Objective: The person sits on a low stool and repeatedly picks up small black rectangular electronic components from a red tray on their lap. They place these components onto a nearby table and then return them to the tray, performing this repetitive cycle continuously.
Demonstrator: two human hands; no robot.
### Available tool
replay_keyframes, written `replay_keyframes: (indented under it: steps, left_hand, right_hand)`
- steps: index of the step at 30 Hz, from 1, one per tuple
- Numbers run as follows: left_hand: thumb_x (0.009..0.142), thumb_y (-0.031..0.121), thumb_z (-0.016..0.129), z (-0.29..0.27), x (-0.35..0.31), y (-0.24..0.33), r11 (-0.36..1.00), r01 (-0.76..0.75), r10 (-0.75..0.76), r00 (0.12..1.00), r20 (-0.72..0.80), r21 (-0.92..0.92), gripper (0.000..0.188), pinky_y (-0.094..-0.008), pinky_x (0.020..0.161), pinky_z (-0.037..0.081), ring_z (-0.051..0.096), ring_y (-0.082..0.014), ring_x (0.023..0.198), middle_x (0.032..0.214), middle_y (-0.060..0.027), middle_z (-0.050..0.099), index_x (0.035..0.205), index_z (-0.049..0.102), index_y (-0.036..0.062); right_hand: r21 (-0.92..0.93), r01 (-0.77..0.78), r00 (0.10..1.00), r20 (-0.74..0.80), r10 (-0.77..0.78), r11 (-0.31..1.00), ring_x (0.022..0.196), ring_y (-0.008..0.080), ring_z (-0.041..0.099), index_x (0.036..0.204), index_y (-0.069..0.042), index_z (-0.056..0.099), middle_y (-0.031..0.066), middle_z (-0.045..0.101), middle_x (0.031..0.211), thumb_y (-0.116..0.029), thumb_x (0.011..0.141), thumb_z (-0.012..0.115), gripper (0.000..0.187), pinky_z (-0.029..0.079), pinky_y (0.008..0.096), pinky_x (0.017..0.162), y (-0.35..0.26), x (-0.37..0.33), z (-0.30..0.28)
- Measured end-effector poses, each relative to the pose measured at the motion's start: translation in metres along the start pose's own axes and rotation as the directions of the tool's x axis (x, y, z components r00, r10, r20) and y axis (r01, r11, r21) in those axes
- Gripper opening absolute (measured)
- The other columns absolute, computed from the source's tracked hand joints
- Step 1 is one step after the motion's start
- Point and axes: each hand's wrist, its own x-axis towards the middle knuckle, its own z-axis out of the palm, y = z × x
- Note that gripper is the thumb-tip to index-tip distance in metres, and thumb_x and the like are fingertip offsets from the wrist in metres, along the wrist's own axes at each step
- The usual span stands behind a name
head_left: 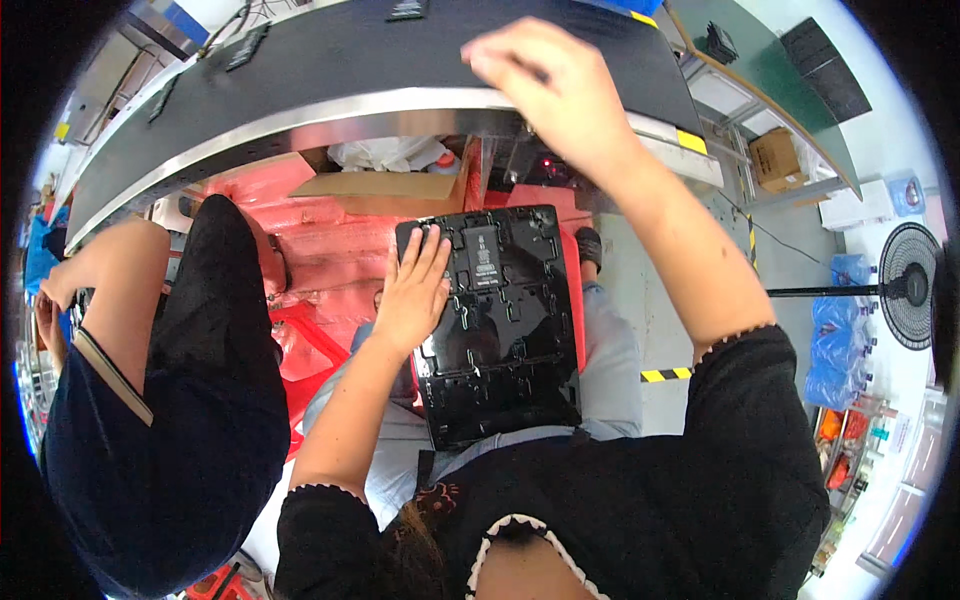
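Note:
A black moulded plastic tray (545, 330) lies across my lap, with shaped slots over its surface. In one of its upper slots sits a flat dark phone battery (485, 258) with pale print. My left hand (412, 300) rests flat on the tray's left side, fingers stretched and beside the battery. My right hand (555, 85) is raised over the near edge of a black conveyor belt (330, 60). Its fingers point left, loosely bent and a little blurred, with nothing visible in them.
Several flat dark pieces lie on the belt, one (247, 47) at the left. Beneath it stands an open cardboard box (380, 185) holding white plastic. A co-worker in dark clothes (170, 470) sits close on my left. A black fan (908, 285) stands to the right.

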Motion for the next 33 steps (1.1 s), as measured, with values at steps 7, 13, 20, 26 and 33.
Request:
replay_keyframes:
  steps: [7, 13, 20, 26, 33]
  left_hand:
    - [0.091, 0.020, 0.052, 0.000, 0.000, 0.002, 1.000, 0.008, -0.006, 0.985, -0.174, 0.014, 0.056, -0.0560, 0.116, 0.009, 0.018, -0.0334, 0.146, 0.157, -0.0156, 0.022, 0.143, 0.039, 0.0049]
    - [0.085, 0.014, 0.064, -0.137, 0.066, -0.021, 0.958, -0.235, 0.279, 0.663, -0.695, 0.161, 0.053, -0.0579, 0.113, 0.018, 0.029, -0.0383, 0.142, 0.151, -0.0183, 0.034, 0.136, 0.052, 0.0105]
    - [0.071, 0.023, 0.079, -0.247, 0.193, -0.169, 0.971, 0.125, 0.032, 0.778, -0.627, 0.204, 0.074, -0.0396, 0.115, 0.026, 0.029, -0.0375, 0.141, 0.150, -0.0260, 0.031, 0.139, 0.050, 0.0137]
    - [0.080, 0.026, 0.075, -0.247, 0.255, -0.154, 0.962, 0.168, -0.164, 0.986, 0.038, -0.213, 0.075, -0.0374, 0.108, 0.033, 0.043, -0.0306, 0.130, 0.144, -0.0180, 0.044, 0.145, 0.042, 0.0139]
    - [0.079, 0.040, 0.076, -0.257, 0.252, -0.066, 0.954, 0.283, -0.270, 0.954, 0.133, -0.096, 0.079, -0.0391, 0.096, 0.045, 0.052, -0.0299, 0.120, 0.139, -0.0177, 0.049, 0.146, 0.041, 0.0152]
  right_hand:
    - [-0.502, 0.021, 0.975, 0.201, 0.093, 0.865, 0.126, 0.0400, 0.045, 0.128, 0.001, 0.054, 0.0265, 0.050, 0.133, -0.030, 0.080, 0.071, 0.060, 0.039, 0.0432, 0.104, 0.138, 0.130, 0.047]
    - [-0.685, -0.107, 0.854, 0.308, 0.419, 0.721, 0.106, 0.0363, 0.061, 0.103, 0.000, 0.070, 0.0224, 0.066, 0.109, -0.030, 0.068, 0.079, 0.047, 0.049, 0.0405, 0.089, 0.092, 0.138, -0.020]
    - [0.163, 0.040, 0.983, 0.169, -0.067, 0.986, 0.088, 0.0173, 0.064, 0.104, -0.004, 0.071, 0.0071, 0.068, 0.093, -0.016, 0.087, 0.067, 0.022, 0.049, 0.0296, 0.080, -0.009, 0.010, -0.025]
    - [0.178, -0.552, 0.740, 0.554, 0.381, 0.815, 0.089, 0.0222, 0.062, 0.112, -0.007, 0.070, 0.0080, 0.066, 0.088, -0.016, 0.083, 0.070, 0.030, 0.048, 0.0329, 0.081, 0.010, -0.134, 0.018]
    - [-0.369, -0.229, 0.936, 0.172, 0.308, 0.901, 0.116, 0.0347, 0.047, 0.114, -0.018, 0.069, 0.0121, 0.050, 0.130, -0.028, 0.079, 0.072, 0.036, 0.041, 0.0467, 0.095, 0.036, -0.192, 0.047]
